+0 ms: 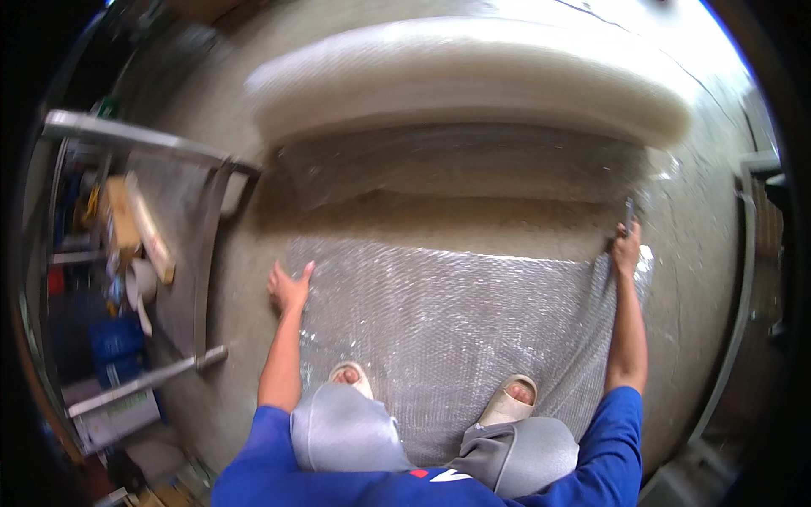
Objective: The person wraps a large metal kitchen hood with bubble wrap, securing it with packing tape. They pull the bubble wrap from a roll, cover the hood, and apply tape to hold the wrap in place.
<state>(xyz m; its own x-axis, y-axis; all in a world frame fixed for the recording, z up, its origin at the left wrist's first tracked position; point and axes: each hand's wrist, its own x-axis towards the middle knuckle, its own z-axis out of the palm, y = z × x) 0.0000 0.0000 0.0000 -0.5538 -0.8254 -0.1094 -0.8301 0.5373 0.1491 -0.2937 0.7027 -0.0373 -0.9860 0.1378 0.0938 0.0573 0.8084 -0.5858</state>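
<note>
A sheet of clear bubble wrap (456, 325) lies on the floor under my feet, its far edge apart from the film that hangs off a large bubble wrap roll (473, 72). My left hand (290, 287) is at the sheet's far left corner, thumb and fingers spread, with nothing visible in it. At the far right corner my right hand (626, 251) is closed around a slim grey cutter (629, 211) that points away from me. Its exact kind is too small to make out. Loose film (456, 165) rests in front of the roll.
On the left stands a metal-framed rack (139, 131) holding a wooden piece (150, 228), a white roll and blue items. A metal frame (747, 253) runs along the right side. My sandalled feet (509, 401) stand on the sheet.
</note>
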